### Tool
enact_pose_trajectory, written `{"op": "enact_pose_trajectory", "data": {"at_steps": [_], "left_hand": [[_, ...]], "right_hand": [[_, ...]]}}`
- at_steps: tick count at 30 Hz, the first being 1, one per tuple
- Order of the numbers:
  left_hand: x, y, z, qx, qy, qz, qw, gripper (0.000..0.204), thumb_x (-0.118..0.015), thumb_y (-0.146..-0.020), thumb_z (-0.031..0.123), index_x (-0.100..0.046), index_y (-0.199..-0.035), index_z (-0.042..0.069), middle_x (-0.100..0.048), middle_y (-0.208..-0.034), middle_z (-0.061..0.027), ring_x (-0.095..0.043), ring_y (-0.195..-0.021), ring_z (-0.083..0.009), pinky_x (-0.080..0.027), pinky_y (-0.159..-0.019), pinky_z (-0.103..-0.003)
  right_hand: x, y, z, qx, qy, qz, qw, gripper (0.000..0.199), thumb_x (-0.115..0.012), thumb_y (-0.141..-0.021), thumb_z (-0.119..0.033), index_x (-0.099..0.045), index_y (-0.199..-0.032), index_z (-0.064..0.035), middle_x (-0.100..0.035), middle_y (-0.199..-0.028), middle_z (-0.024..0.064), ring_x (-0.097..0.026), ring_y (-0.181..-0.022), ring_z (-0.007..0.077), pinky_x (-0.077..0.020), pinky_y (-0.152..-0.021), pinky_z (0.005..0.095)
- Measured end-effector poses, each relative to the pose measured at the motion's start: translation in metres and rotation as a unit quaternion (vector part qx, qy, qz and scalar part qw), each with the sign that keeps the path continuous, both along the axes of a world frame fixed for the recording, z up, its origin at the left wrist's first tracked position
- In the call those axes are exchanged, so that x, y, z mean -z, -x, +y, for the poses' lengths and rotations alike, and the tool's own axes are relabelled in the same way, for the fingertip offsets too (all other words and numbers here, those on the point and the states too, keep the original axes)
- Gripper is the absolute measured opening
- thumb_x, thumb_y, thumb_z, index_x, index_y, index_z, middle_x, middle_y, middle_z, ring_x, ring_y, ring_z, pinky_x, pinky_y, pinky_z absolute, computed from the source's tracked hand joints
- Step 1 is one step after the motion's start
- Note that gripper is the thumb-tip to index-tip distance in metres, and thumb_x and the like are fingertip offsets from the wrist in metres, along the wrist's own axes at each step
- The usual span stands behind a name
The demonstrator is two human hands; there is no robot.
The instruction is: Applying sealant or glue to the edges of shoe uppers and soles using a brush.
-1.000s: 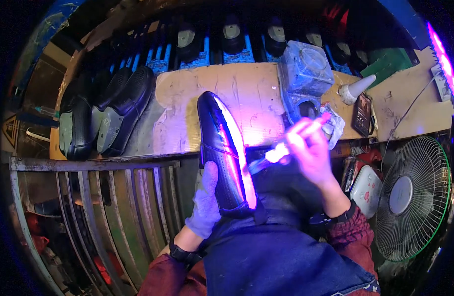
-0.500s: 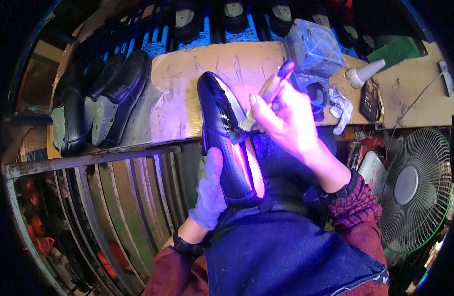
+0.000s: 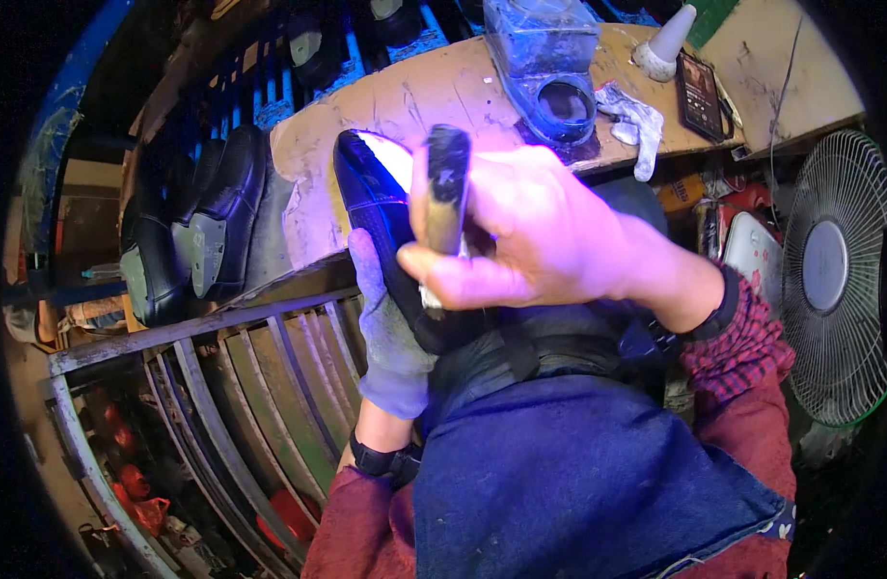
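A black shoe (image 3: 376, 207) rests sole-up on my lap over a blue apron (image 3: 578, 473). My left hand (image 3: 390, 338), in a pale glove, grips the shoe's left side from below. My right hand (image 3: 535, 232), bare, is closed around a brush with a dark, stained handle (image 3: 447, 188) and holds it over the shoe's sole. The brush's tip is hidden behind my fingers. Purple light glares on the sole's front.
A worn wooden bench (image 3: 443, 92) holds a plastic-wrapped container (image 3: 549, 68), a white cone-tipped bottle (image 3: 667, 43), a crumpled glove (image 3: 636, 121) and a phone (image 3: 699, 82). More black shoes (image 3: 217, 227) stand at left. A slatted metal rack (image 3: 212, 386) lies lower left, a fan (image 3: 834, 280) at right.
My right hand has swung the brush from the bench side leftward and toward the camera, over the shoe. The left hand keeps its grip on the shoe.
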State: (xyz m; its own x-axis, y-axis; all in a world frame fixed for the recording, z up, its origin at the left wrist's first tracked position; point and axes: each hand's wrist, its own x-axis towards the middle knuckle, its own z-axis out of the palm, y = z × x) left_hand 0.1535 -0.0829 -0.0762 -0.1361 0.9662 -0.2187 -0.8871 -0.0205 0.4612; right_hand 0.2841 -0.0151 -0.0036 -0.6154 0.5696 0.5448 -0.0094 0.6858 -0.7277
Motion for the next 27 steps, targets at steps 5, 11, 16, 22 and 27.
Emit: {"op": "enact_pose_trajectory", "data": {"at_steps": [5, 11, 16, 22, 27], "left_hand": [[0.005, 0.004, -0.002, -0.172, -0.132, 0.226, 0.95, 0.046, -0.04, -0.097, 0.033, -0.034, -0.131, 0.004, -0.043, -0.128, -0.0088, -0.038, -0.122, -0.0167, -0.034, -0.102, -0.031], [0.04, 0.085, -0.026, -0.053, -0.236, 0.842, 0.482, 0.063, -0.047, -0.092, 0.04, -0.021, -0.142, 0.011, -0.031, -0.141, -0.0086, -0.027, -0.131, -0.0215, -0.022, -0.11, -0.038], [0.01, 0.072, -0.027, -0.051, -0.164, 0.912, 0.374, 0.052, -0.05, -0.09, 0.033, -0.035, -0.134, 0.008, -0.04, -0.134, -0.0111, -0.036, -0.124, -0.025, -0.027, -0.105, -0.042], [-0.017, 0.049, -0.003, -0.071, -0.027, 0.759, 0.646, 0.032, -0.06, -0.087, 0.016, -0.058, -0.114, -0.002, -0.066, -0.094, -0.0131, -0.064, -0.079, -0.0212, -0.049, -0.073, -0.03], [-0.018, 0.068, -0.025, 0.009, -0.015, 0.543, 0.84, 0.042, -0.053, -0.09, 0.011, -0.047, -0.13, 0.0, -0.06, -0.115, -0.0133, -0.06, -0.101, -0.0214, -0.048, -0.086, -0.031]], "right_hand": [[-0.025, 0.01, 0.017, -0.161, -0.156, 0.019, 0.974, 0.039, -0.072, -0.075, -0.022, -0.053, -0.103, -0.002, -0.057, -0.079, 0.0108, -0.057, -0.068, 0.0302, -0.0467, -0.059, 0.0364], [-0.052, 0.007, 0.028, -0.229, -0.177, 0.026, 0.957, 0.026, -0.06, -0.085, -0.025, -0.051, -0.09, -0.0012, -0.057, -0.074, 0.0171, -0.057, -0.072, 0.0358, -0.0452, -0.065, 0.0428], [-0.034, 0.008, 0.051, -0.21, -0.177, 0.04, 0.961, 0.025, -0.059, -0.086, -0.026, -0.054, -0.092, -0.0029, -0.059, -0.075, 0.0137, -0.059, -0.073, 0.0298, -0.0456, -0.068, 0.0394], [-0.009, 0.005, 0.079, -0.164, -0.102, 0.024, 0.981, 0.023, -0.058, -0.087, -0.027, -0.056, -0.094, -0.0048, -0.061, -0.078, 0.01, -0.06, -0.075, 0.0232, -0.0461, -0.073, 0.0354], [-0.015, 0.0, 0.06, -0.027, 0.063, 0.079, 0.995, 0.019, -0.059, -0.087, -0.023, -0.064, -0.089, -0.0041, -0.061, -0.083, 0.0052, -0.058, -0.079, 0.0156, -0.0456, -0.073, 0.0288]]}}
